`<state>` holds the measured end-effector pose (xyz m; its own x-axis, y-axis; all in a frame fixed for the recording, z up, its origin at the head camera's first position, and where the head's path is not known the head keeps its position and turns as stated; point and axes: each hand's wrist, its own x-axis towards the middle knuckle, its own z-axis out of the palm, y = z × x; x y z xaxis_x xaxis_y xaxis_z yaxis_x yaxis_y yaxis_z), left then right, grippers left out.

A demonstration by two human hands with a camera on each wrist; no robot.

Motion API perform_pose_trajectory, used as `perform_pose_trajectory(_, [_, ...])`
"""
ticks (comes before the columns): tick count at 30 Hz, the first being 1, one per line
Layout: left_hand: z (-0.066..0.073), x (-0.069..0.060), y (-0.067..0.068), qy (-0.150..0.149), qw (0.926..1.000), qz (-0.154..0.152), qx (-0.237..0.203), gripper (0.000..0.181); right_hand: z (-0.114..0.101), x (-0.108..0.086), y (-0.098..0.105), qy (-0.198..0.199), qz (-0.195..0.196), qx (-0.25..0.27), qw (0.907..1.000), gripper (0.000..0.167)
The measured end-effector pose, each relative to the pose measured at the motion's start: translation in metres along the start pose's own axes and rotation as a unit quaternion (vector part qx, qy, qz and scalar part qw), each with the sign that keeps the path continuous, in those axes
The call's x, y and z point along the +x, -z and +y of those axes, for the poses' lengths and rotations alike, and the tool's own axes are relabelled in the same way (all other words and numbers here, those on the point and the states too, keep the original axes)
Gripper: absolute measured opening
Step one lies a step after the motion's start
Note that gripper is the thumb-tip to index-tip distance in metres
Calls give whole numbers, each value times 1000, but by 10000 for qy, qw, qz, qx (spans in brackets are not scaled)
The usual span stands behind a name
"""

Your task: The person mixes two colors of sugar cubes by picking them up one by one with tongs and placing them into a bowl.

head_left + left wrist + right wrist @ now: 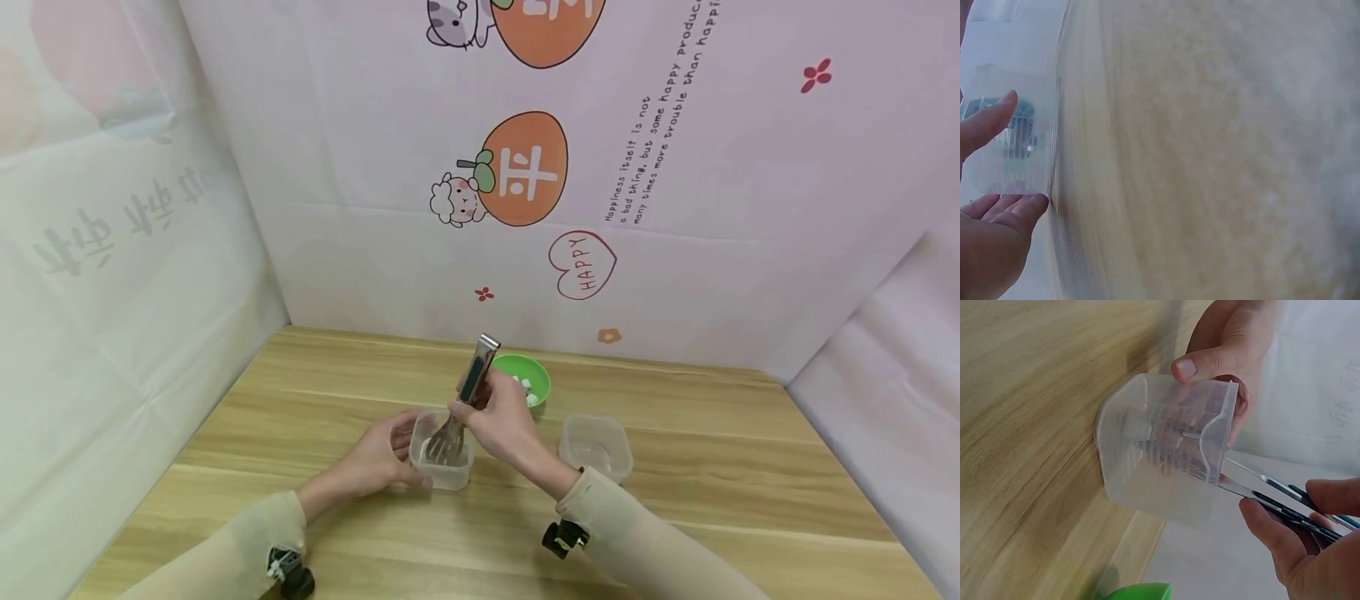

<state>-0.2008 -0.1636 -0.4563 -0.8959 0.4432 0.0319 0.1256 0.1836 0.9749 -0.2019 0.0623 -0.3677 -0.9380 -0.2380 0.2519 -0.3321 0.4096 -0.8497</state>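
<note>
My left hand point(371, 460) grips a clear plastic container point(448, 477) from its left side. In the left wrist view the thumb lies along one wall of the container point(1038, 175) and the fingers are at another. My right hand point(506, 423) holds metal tongs point(477, 371) with dark grip panels, tilted so that their slotted ends reach down inside the container. In the right wrist view the tongs point(1279, 509) pass over the rim of the container point(1129, 487). Whether anything lies between the tong ends I cannot tell.
A green bowl point(542, 375) with several small white cubes stands behind my right hand, partly hidden by it. A second clear container point(618, 446) is right of the right wrist. The wooden table point(712, 492) ends at a printed cloth backdrop point(375, 267).
</note>
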Motion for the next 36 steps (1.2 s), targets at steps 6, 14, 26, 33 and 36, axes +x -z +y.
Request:
perform_pose_trajectory(6, [-3,0,0,31,10000,40,24,101,2,-3,2,-88,-124,-166,9997,19])
perform_pose_trajectory(14, [-3,1,0,-23,10000,12,22,99,5,-3,1,9,26,-68,10000,14])
perform_pose_trajectory(26, [1,1,-1,37,9999,44,-85,101,7,-2,3,40,36,-91,9999,15])
perform_pose_trajectory(33, [0,1,0,5,10000,30,-42,100,8,1,4,-2,325,58,9995,15])
perform_pose_trajectory(36, [0,1,0,30,10000,71,-37,102,8,3,7,-32,508,361,9981,15])
